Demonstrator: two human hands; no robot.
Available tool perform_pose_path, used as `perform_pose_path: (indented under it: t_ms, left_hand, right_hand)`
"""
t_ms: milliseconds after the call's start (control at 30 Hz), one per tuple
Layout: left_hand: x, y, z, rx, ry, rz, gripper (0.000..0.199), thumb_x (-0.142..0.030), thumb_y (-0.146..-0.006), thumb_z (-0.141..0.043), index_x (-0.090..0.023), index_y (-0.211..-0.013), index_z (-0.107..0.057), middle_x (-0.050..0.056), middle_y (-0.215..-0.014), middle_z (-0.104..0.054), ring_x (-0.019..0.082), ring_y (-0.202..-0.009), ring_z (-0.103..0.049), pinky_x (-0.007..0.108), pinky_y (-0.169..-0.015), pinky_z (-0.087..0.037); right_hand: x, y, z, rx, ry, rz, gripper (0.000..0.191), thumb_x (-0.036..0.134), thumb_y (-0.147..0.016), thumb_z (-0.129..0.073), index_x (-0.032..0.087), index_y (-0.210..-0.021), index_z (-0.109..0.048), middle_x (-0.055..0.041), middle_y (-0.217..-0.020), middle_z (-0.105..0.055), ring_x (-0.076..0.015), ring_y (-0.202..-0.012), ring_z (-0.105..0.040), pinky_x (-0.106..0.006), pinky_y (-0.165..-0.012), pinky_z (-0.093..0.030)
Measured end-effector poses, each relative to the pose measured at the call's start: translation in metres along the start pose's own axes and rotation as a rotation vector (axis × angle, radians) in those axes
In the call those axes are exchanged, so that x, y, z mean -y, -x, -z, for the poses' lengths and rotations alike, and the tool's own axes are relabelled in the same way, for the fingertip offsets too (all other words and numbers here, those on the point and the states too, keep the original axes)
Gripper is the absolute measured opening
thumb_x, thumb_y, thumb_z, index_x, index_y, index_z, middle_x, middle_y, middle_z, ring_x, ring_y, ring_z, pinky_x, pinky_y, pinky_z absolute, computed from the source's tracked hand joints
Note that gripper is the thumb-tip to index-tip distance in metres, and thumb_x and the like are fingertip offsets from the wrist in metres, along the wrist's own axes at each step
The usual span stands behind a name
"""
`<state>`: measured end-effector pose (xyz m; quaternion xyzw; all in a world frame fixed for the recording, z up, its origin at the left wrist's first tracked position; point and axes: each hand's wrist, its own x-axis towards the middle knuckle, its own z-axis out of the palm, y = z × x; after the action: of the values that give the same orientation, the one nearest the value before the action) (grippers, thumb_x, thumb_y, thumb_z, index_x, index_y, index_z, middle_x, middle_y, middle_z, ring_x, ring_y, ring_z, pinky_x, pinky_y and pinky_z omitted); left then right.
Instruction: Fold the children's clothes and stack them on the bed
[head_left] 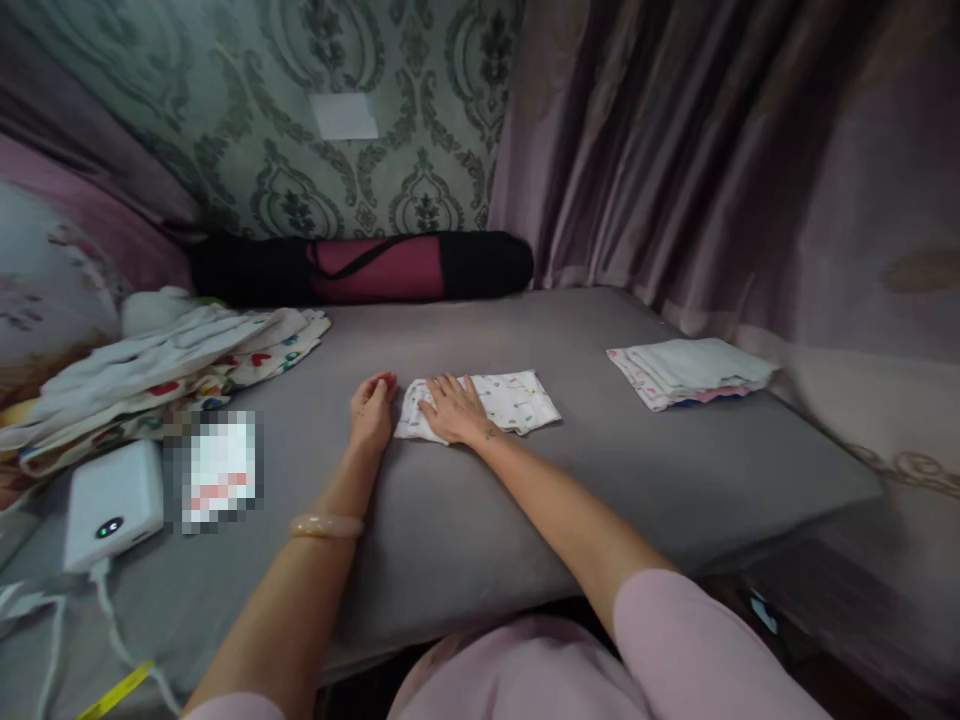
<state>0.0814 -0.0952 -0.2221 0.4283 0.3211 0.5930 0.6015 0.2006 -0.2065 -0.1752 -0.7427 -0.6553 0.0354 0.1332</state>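
Observation:
A small white cloth [517, 400] with a tiny coloured print lies folded into a rectangle on the grey bed surface. My right hand [456, 408] rests flat on its left half, palm down and fingers spread. Just beyond the cloth's left edge is my left hand [371, 408], its fingers curled in towards the thumb. I see nothing between those fingers, and a small gap shows between them and the cloth. The right end of the cloth has slightly uneven layers.
A stack of folded cloths [694, 368] lies to the right. Loose printed cloths [225, 350] are heaped at the left, near a white power bank [116, 505] with a cable and a blurred-out item [221, 470]. A long black-and-red bag [375, 268] lies along the wall.

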Motion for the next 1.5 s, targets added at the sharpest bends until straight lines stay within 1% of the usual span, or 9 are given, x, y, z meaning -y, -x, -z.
perform_pose_path:
  t_ms: [133,333,533,733,867,1100,1167,1300,1500]
  left_hand:
    - [0.000,0.001,0.000,0.017,-0.029,-0.009,0.020,-0.034,-0.073,-0.065,-0.018,-0.084,-0.064,0.006,-0.090,-0.067,0.017,-0.092,-0.064,0.038,-0.094,-0.047]
    - [-0.002,0.001,0.000,0.049,-0.155,-0.024,0.027,-0.039,-0.074,-0.060,-0.017,-0.089,-0.061,0.008,-0.094,-0.066,0.017,-0.094,-0.064,0.037,-0.094,-0.048]
    - [-0.002,0.000,0.000,0.058,-0.195,-0.031,0.029,-0.041,-0.073,-0.060,-0.017,-0.090,-0.061,0.009,-0.095,-0.067,0.019,-0.097,-0.064,0.037,-0.094,-0.047]
    - [-0.007,0.005,-0.004,0.068,-0.226,-0.032,0.025,-0.036,-0.072,-0.059,-0.017,-0.088,-0.061,0.009,-0.094,-0.068,0.019,-0.095,-0.065,0.038,-0.095,-0.047]
    - [-0.011,0.006,-0.005,0.099,-0.334,-0.039,0.027,-0.036,-0.071,-0.057,-0.016,-0.089,-0.062,0.009,-0.095,-0.069,0.020,-0.095,-0.065,0.039,-0.095,-0.046]
    - [-0.022,-0.001,-0.022,0.187,-0.675,-0.043,0.021,-0.032,-0.068,-0.062,-0.018,-0.084,-0.066,0.009,-0.085,-0.070,0.026,-0.087,-0.065,0.044,-0.091,-0.047]
    - [-0.019,0.005,-0.040,0.266,-0.734,-0.100,0.021,-0.031,-0.068,-0.064,-0.021,-0.086,-0.067,0.009,-0.089,-0.071,0.027,-0.090,-0.064,0.044,-0.093,-0.045]
    - [-0.007,0.032,-0.072,0.658,-0.942,-0.393,0.032,-0.031,-0.079,-0.055,-0.023,-0.108,-0.065,0.012,-0.115,-0.068,0.029,-0.113,-0.058,0.044,-0.103,-0.038]
    - [0.008,0.045,-0.064,0.874,-1.464,-0.552,0.053,-0.038,-0.092,-0.032,-0.016,-0.137,-0.047,0.015,-0.143,-0.047,0.031,-0.137,-0.036,0.053,-0.110,-0.024]
  right_hand:
    - [0.007,0.000,0.012,0.033,-0.035,-0.037,0.059,0.045,-0.099,-0.025,0.011,-0.145,-0.036,-0.0139,-0.153,-0.031,-0.0272,-0.143,-0.020,-0.053,-0.115,-0.007]
    - [0.034,0.009,0.001,-0.139,-0.041,0.050,0.061,0.043,-0.099,-0.025,0.004,-0.144,-0.035,-0.0169,-0.153,-0.029,-0.0269,-0.143,-0.018,-0.051,-0.116,-0.005]
    - [0.037,0.014,-0.015,-0.119,-0.045,0.022,0.057,0.041,-0.099,-0.025,0.008,-0.143,-0.037,-0.0145,-0.152,-0.032,-0.0250,-0.142,-0.023,-0.048,-0.116,-0.008]
    - [0.032,0.003,-0.001,0.039,-0.197,0.019,0.060,0.043,-0.099,-0.021,0.006,-0.145,-0.034,-0.0145,-0.154,-0.028,-0.0257,-0.143,-0.020,-0.048,-0.116,-0.011]
    - [0.010,0.014,0.021,0.073,-0.323,0.044,0.062,0.043,-0.099,-0.017,0.007,-0.147,-0.030,-0.0132,-0.156,-0.024,-0.0236,-0.144,-0.017,-0.041,-0.117,-0.016]
    - [-0.071,0.049,0.054,0.031,-0.125,-0.150,0.059,0.038,-0.099,-0.023,0.003,-0.146,-0.032,-0.0174,-0.154,-0.027,-0.0248,-0.144,-0.018,-0.042,-0.117,-0.014]
    - [-0.085,0.050,0.056,0.033,-0.079,-0.178,0.059,0.037,-0.099,-0.024,0.002,-0.146,-0.032,-0.0184,-0.154,-0.027,-0.0254,-0.144,-0.018,-0.042,-0.117,-0.013]
    - [-0.093,0.047,0.050,-0.024,-0.029,-0.114,0.057,0.038,-0.098,-0.027,0.008,-0.146,-0.033,-0.0155,-0.154,-0.029,-0.0242,-0.145,-0.015,-0.046,-0.117,-0.011]
    - [-0.095,0.054,0.035,-0.034,-0.029,-0.063,0.051,0.042,-0.098,-0.031,0.019,-0.143,-0.039,-0.0123,-0.152,-0.034,-0.0251,-0.142,-0.023,-0.052,-0.115,-0.013]
